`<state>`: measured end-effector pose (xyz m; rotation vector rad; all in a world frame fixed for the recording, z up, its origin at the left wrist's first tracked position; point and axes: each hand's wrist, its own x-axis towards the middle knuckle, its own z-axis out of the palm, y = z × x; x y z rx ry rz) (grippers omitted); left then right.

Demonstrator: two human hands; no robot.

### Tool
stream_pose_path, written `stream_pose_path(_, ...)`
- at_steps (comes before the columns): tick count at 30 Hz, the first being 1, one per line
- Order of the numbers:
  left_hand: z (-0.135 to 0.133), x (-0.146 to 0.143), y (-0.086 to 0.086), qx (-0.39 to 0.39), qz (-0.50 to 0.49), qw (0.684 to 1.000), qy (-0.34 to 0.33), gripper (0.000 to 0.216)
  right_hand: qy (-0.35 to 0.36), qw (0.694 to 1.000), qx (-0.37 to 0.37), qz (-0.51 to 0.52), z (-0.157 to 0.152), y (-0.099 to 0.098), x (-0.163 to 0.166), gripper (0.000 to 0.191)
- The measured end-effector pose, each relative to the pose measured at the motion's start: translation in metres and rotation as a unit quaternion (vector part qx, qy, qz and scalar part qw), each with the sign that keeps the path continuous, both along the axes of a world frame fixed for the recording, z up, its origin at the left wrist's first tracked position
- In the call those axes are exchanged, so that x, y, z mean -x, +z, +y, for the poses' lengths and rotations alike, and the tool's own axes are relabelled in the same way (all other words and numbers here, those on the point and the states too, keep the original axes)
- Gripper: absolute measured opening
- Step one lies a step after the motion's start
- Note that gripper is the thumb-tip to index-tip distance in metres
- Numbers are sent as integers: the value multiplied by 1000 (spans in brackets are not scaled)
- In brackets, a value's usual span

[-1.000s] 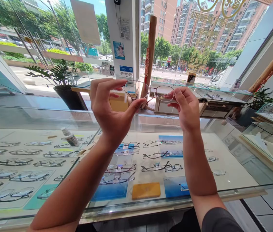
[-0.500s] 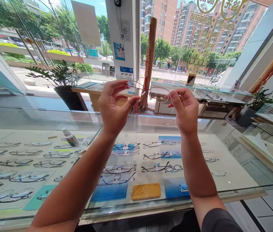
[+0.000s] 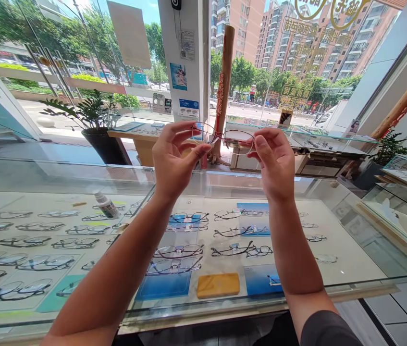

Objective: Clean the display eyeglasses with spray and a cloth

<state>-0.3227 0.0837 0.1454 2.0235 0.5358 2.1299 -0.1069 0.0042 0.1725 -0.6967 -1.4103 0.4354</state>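
A pair of thin-rimmed eyeglasses [image 3: 238, 140] is held up in the air above the glass counter, its lenses facing the windows. My left hand [image 3: 175, 156] has its fingers at the left lens, with the thumb beneath the rim. At the other end, my right hand [image 3: 276, 161] pinches the right side of the frame between thumb and fingers. The temples are mostly hidden by the hands. Below, several more eyeglasses [image 3: 185, 251] lie in rows inside the display counter [image 3: 347, 240].
A small white bottle [image 3: 105, 205] stands on the counter to the left. A yellow case [image 3: 218, 285] lies near the front edge. Beyond are a potted plant [image 3: 98, 137], a wooden post [image 3: 227, 62] and a low display case [image 3: 318, 163] by the windows.
My left hand has shifted slightly right, toward my right hand. The eyeglasses have turned a little between the hands, and both hands stay on them.
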Motion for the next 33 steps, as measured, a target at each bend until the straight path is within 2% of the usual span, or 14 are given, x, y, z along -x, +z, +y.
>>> stream_pose_path(8,6,-4,-5,1,25,1000,-5,57,6,999,-19,-43,2,-2,1,44)
stream_pose_path(14,6,-5,-5,-7,23,1000,-3,56,18,999,-21,-34,3,-2,2,42)
stream_pose_path(17,4,-3,-4,-16,22,999,18,55,19,998,-19,-49,2,-1,1,42)
stream_pose_path(20,-2,2,0,-25,39,997,64,55,-13,997,-22,-68,-1,1,-1,38)
stream_pose_path(22,-8,6,4,-43,54,993,95,55,-48,993,-50,-91,-4,3,-3,30)
stream_pose_path(26,-18,11,13,-98,106,980,137,53,-101,968,-117,-198,-8,4,-5,11)
stream_pose_path(29,-24,11,17,-117,149,970,150,52,-123,953,-115,-253,-7,2,-5,8)
stream_pose_path(33,-31,11,19,-124,179,963,156,51,-122,952,-99,-264,-6,2,-7,10)
